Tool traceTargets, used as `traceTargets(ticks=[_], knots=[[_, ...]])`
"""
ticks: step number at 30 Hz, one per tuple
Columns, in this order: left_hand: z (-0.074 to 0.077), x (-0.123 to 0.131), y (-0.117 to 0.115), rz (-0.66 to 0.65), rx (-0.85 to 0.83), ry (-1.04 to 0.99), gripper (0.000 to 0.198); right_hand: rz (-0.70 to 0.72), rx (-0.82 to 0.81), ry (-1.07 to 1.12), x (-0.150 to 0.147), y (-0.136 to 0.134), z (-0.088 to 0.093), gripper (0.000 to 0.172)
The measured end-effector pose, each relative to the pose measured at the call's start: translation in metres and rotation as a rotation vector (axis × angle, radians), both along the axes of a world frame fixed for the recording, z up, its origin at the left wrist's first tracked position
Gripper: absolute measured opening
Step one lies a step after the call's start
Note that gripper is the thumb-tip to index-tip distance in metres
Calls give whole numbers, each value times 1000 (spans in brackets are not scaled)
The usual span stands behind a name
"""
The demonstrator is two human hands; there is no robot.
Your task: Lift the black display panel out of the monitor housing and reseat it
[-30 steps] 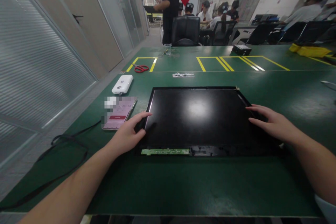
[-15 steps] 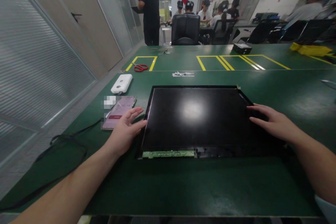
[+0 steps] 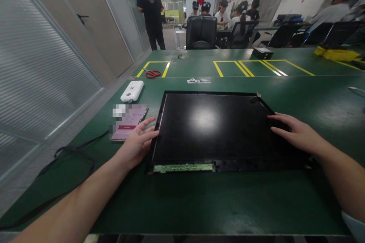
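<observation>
A black LCD screen panel (image 3: 236,133) lies face up in front of me, a bright ceiling reflection on its glass. A narrow green circuit board (image 3: 185,167) runs along part of its near edge. My left hand (image 3: 138,142) holds the panel's left side, thumb on the frame and some fingers hidden below the edge. On the opposite side my right hand (image 3: 298,133) grips the right edge, its thumb and forefinger reaching over the dark border. Whether the panel is slightly off the table I cannot tell.
Left of the panel lie a phone (image 3: 131,121), a white power bank (image 3: 132,91) and a black strap (image 3: 75,150). Beyond are red-handled scissors (image 3: 153,73), white scraps (image 3: 199,81) and a black box (image 3: 262,52) on the green table (image 3: 216,205). Several people and chairs are behind.
The panel has shifted slightly left, its far edge now a little higher in view, with both hands still at its sides. A standing person in the background has moved left.
</observation>
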State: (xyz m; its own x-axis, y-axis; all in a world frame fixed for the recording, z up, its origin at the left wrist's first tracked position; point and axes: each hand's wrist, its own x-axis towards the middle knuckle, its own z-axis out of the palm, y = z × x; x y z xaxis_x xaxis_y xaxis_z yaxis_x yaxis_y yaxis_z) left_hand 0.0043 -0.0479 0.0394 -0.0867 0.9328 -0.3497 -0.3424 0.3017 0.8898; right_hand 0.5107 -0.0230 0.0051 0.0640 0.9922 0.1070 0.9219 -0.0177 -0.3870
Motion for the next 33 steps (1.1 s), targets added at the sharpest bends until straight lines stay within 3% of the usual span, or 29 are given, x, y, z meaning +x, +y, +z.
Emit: traceTargets(ticks=[33], knots=[[-2,6,-2,27,73,28,82,-3,-52,-28,1,1,-1,66]])
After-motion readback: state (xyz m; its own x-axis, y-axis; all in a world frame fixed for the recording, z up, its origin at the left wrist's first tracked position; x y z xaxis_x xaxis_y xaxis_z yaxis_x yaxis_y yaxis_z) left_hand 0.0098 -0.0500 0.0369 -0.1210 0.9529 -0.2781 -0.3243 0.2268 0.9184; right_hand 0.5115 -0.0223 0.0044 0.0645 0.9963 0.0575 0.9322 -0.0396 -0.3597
